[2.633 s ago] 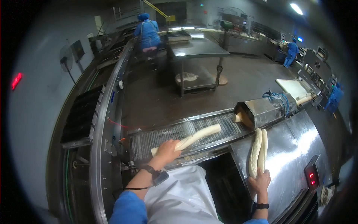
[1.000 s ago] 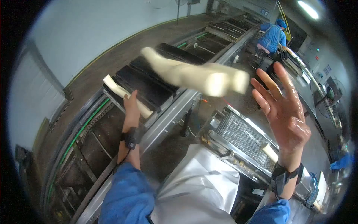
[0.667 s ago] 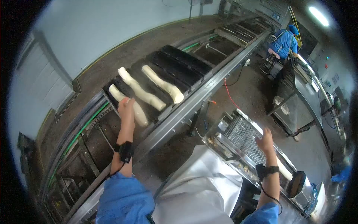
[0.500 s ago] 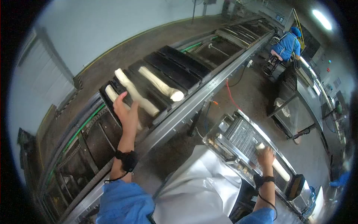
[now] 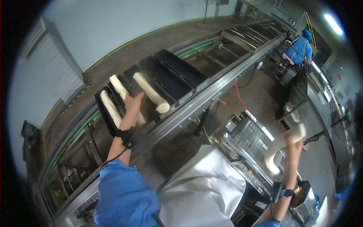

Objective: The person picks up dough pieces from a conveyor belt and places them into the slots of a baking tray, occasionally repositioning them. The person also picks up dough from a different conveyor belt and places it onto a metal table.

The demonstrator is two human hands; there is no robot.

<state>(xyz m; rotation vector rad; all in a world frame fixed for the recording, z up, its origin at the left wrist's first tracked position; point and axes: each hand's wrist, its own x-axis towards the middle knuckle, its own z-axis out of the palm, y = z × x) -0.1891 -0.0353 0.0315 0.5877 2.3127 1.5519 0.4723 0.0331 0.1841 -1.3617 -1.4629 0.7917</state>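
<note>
My left hand is over the middle dough log, its fingers curled on it and covering part of its length. That pale log lies between a second dough log to the left and a third dough log to the right. All three rest in black baking pans on the long conveyor. My right hand grips another dough log, raised above the small mesh belt. This log is bent and blurred by motion.
The long conveyor's steel rail runs from lower left to upper right. A co-worker in blue sits at the far right beside another line. A metal table stands on the right, and a red cable hangs near the rail.
My right hand has lifted its dough log off the mesh belt, up and to the right. My left hand has gone from beside the left log onto the middle one.
</note>
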